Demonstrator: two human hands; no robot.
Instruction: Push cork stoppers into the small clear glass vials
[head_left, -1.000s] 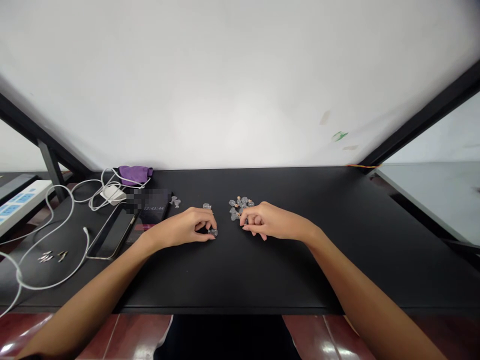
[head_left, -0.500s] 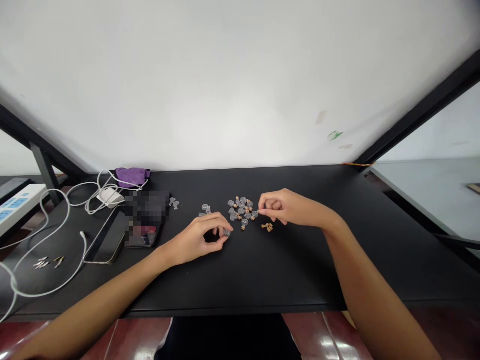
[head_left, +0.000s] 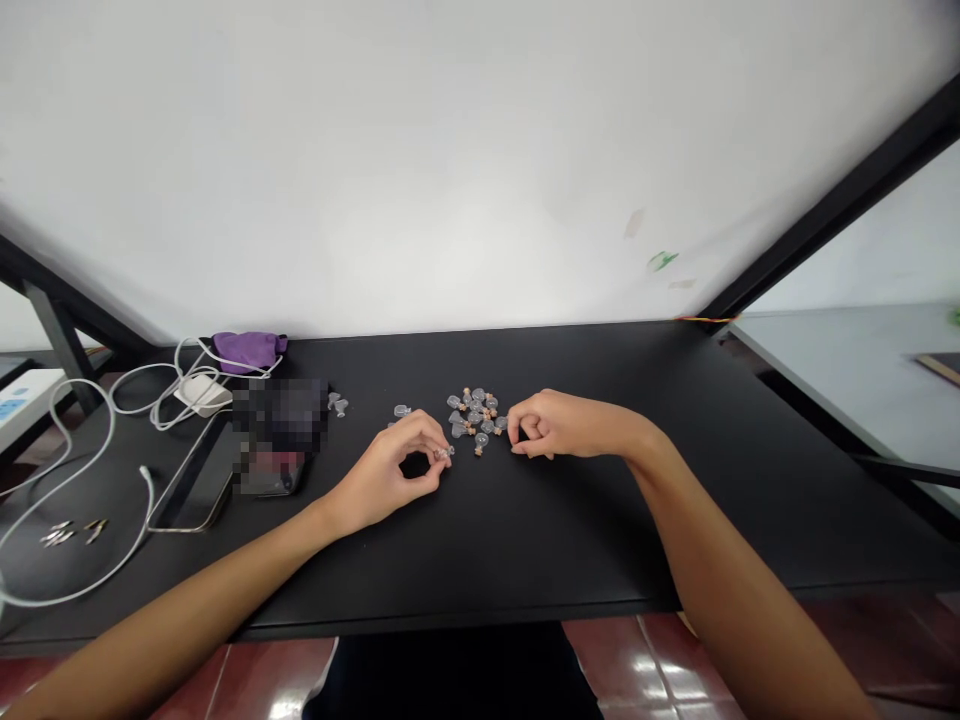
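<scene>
Far to the left of the left hand (head_left: 386,475), a white power strip (head_left: 22,400) sits beyond the black desk (head_left: 525,560), and a looping white cable (head_left: 112,570) curves around a few small metal pieces (head_left: 58,534). Nearer the hand are a white charger (head_left: 202,395), a purple fabric pouch (head_left: 247,352) and a smartphone (head_left: 196,490), which lies beside a dark object (head_left: 279,415) too pixelated to name. Two small glass pieces (head_left: 339,405) lie just beyond that object. Just beyond the left hand's fingers sits a tiny glass bottle (head_left: 403,411). The left hand is curled, pinching another tiny bottle (head_left: 444,453) between its fingertips. To its right is a loose cluster of tiny cork-stoppered glass bottles (head_left: 474,418), between the two hands. The right hand (head_left: 551,425) is curled at the cluster's right edge, its fingers (head_left: 517,445) drawn together; whether they grip anything, I cannot tell.
</scene>
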